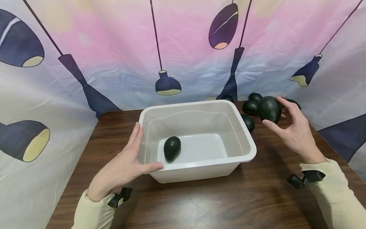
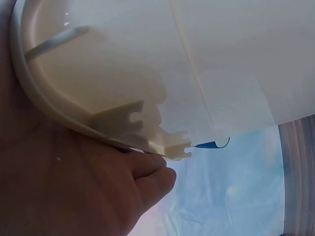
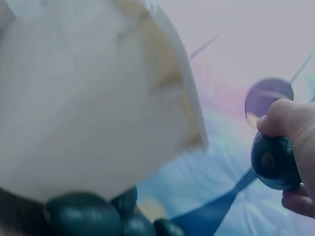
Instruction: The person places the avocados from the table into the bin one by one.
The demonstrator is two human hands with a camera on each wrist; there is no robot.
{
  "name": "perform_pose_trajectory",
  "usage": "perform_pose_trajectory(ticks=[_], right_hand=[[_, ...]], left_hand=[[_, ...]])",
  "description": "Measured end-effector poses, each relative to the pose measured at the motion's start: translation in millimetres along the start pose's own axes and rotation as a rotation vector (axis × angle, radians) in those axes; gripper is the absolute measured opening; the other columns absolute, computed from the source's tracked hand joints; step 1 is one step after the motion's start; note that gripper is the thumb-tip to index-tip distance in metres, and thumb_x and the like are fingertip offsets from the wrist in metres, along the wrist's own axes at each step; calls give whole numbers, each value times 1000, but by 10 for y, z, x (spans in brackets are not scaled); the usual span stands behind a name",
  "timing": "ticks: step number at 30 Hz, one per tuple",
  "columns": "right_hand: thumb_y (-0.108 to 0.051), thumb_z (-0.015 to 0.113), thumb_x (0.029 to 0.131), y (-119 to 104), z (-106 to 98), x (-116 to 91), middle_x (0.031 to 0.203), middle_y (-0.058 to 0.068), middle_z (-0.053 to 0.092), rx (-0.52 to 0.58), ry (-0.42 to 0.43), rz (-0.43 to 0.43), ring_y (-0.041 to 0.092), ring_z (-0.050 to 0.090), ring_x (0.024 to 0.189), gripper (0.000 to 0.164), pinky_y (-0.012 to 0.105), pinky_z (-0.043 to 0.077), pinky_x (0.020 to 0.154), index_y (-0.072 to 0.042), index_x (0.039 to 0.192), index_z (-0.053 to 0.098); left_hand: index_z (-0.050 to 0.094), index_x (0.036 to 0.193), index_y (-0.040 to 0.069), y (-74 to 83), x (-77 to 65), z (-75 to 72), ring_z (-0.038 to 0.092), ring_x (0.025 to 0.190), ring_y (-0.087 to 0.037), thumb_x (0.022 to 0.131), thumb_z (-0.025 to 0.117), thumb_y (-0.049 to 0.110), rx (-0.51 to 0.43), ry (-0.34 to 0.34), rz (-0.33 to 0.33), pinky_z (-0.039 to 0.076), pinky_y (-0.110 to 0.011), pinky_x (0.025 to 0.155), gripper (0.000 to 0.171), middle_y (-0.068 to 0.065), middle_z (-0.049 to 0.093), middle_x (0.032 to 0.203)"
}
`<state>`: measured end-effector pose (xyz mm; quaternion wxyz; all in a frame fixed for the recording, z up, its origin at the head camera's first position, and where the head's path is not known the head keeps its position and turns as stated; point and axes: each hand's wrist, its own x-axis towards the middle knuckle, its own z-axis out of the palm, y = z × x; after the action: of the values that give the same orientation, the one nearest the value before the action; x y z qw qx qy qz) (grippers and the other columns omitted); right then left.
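Note:
My right hand [image 1: 297,132] pinches a dark green avocado [image 1: 269,109] between thumb and fingertips, to the right of a white plastic bin [image 1: 197,164]. In the right wrist view, the held avocado [image 3: 275,164] shows below the thumb, with the bin's underside and wall to its left. My left hand [image 1: 123,162] lies against the bin's near left corner, its fingers straight along the left rim and its thumb across the front rim. One avocado [image 1: 172,148] lies inside the bin, near its left end.
Several more avocados [image 1: 250,107] lie behind and right of the bin on the dark wooden table [image 1: 194,203]. One avocado [image 1: 248,122] is close against the bin's right wall. A printed cloth [image 1: 120,47] hangs behind the table.

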<state>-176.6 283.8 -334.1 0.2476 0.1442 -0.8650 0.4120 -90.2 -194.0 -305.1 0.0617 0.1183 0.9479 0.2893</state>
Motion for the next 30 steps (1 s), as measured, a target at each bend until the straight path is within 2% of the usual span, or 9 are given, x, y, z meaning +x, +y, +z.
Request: perform_pose_trajectory(ticks=[4, 8, 12, 16, 19, 25, 30], right_hand=[[3, 82, 73, -229, -8, -39, 129, -7, 49, 15, 3, -35, 2, 48, 103, 86, 10, 36, 82, -23, 146, 46], [10, 81, 69, -504, -7, -70, 125, -11, 51, 46, -10, -113, 4, 50, 102, 86, 11, 38, 81, -16, 145, 48], [13, 80, 66, -719, 20, -75, 124, -3, 54, 77, -35, -204, 5, 52, 102, 86, 12, 40, 82, -9, 143, 49], [14, 80, 64, -847, 54, -75, 124, 11, 55, 108, -87, -285, 6, 52, 104, 84, 14, 41, 84, -2, 141, 50], [11, 82, 63, -827, 97, -83, 125, 15, 55, 123, -150, -344, 9, 52, 107, 83, 16, 41, 86, 0, 139, 50], [-3, 87, 66, -696, 215, -94, 134, 5, 52, 80, -273, -398, 15, 50, 116, 85, 17, 40, 90, -8, 142, 49], [-11, 88, 67, -726, 283, -92, 137, 2, 51, 31, -307, -423, 19, 45, 123, 82, 18, 34, 95, -12, 141, 51]], left_hand=[[-17, 153, 21, 3, 8, -4, 23, 142, -38, 76, 67, 70, 8, 5, 6, 35, -55, 103, 125, 8, -25, 157], [-16, 154, 21, -2, 18, -4, 26, 140, -39, 75, 66, 72, 14, 9, 9, 37, -54, 102, 125, 9, -25, 157], [-17, 153, 22, 1, 12, -13, 25, 141, -39, 75, 66, 72, 13, 7, 7, 36, -55, 102, 125, 9, -25, 157], [-17, 153, 22, 4, 6, -18, 23, 142, -39, 75, 66, 72, 7, 1, 0, 35, -55, 103, 125, 9, -25, 157], [-17, 154, 21, 4, 3, -18, 20, 143, -37, 75, 67, 71, 0, -5, -3, 34, -55, 104, 125, 9, -25, 157], [-17, 154, 20, -7, 4, -17, 17, 143, -37, 74, 68, 71, 2, -4, -1, 32, -56, 105, 126, 7, -25, 157], [-17, 154, 20, -14, 1, -19, 19, 143, -38, 74, 68, 71, 9, -1, 0, 33, -55, 105, 127, 6, -25, 157]])
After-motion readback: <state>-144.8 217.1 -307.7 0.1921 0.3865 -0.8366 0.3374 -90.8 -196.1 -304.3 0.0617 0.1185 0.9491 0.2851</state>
